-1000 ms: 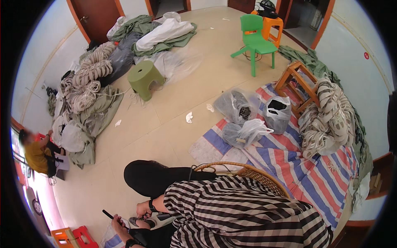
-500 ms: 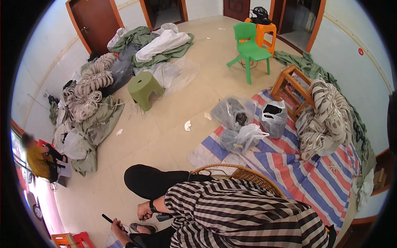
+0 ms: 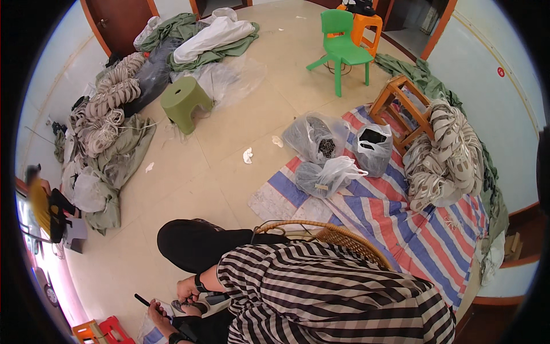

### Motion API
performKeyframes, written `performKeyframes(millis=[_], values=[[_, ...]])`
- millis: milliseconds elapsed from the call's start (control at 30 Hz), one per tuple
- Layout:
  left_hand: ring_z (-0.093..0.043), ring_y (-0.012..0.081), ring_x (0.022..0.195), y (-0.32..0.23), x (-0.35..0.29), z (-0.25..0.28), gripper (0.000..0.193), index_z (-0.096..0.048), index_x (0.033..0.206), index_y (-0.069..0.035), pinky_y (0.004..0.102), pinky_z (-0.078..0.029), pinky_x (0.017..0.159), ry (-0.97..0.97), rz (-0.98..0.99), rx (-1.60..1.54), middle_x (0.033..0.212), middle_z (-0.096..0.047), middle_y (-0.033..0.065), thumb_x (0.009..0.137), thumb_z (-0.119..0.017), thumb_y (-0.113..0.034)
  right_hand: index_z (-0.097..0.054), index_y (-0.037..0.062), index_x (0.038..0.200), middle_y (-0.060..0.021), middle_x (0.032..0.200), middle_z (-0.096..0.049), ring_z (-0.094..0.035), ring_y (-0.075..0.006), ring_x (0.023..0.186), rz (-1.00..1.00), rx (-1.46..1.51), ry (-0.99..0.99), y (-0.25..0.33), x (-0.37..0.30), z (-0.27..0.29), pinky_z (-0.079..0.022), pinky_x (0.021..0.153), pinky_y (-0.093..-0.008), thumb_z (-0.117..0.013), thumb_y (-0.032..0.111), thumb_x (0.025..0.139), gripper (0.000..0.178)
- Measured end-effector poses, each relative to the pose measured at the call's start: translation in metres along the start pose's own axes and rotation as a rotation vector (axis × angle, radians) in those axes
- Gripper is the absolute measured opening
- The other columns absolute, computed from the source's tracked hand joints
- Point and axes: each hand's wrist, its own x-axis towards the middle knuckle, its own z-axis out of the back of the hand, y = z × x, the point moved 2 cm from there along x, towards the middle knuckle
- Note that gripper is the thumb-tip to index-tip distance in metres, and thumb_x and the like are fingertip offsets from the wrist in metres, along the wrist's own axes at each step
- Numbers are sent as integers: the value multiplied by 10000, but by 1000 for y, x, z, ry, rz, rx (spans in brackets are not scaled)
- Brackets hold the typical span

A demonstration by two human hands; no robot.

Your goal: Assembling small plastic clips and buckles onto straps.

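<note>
My left hand, at the lower left, is closed around a thin black bar-shaped object that sticks out past the fingers. Beyond it my right hand, with a black band at its wrist, has its fingers curled together. Whatever those fingers may hold is too small to make out. A dark shoe shows just below the right hand. My black-trousered knee and black-and-beige striped top fill the lower middle, against a wicker chair.
Plastic bags lie on a striped tarp at right, near a wooden stool frame and bundled pale straps. Green stool and green chair stand ahead. Cloth heaps line the left, with a seated person.
The view has tilted a little, so the room sits higher and farther left in it. My right hand is slightly closer to my left, which still grips the black object.
</note>
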Motion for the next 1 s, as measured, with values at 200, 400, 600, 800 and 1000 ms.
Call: performKeyframes(millis=[200, 400, 600, 800, 1000], values=[[-441, 66, 470, 6, 3, 10, 265, -551, 1005, -40, 170, -297, 329, 4, -2, 2, 673, -535, 17, 771, -517, -161, -563, 33, 759, -56, 557, -462, -449, -130, 461, 60, -48, 36, 0, -1, -10, -316, 359, -239, -569, 38, 774, 17], [-439, 65, 473, 0, 0, 5, 261, -557, 1003, -38, 168, -296, 334, 24, -7, -15, 676, -534, 12, 771, -520, -151, -570, 24, 738, -66, 570, -486, -456, -132, 463, 22, -50, 46, 1, 3, -11, -331, 355, -246, -577, 47, 774, 43], [-417, 51, 479, -6, -13, 2, 256, -559, 1005, -47, 167, -283, 365, 10, 36, -23, 667, -514, -16, 777, -556, -164, -580, 15, 733, -70, 574, -491, -448, -131, 459, 8, -56, 52, -1, 6, -6, -330, 354, -254, -580, 40, 771, 45], [-419, 50, 482, -7, -11, -4, 249, -554, 1017, -51, 166, -276, 357, 36, 40, -23, 688, -519, -16, 790, -539, -154, -573, 12, 720, -66, 556, -469, -436, -138, 458, -40, 9, 55, -5, 22, 1, -316, 356, -258, -594, 39, 767, 59], [-419, 51, 481, -4, -4, 7, 255, -536, 1039, -57, 168, -267, 337, 16, 59, 6, 700, -512, -17, 803, -518, -152, -556, 8, 687, -69, 563, -476, -455, -145, 476, -15, -49, 39, -3, 16, -5, -342, 368, -271, -604, 38, 760, 92]])
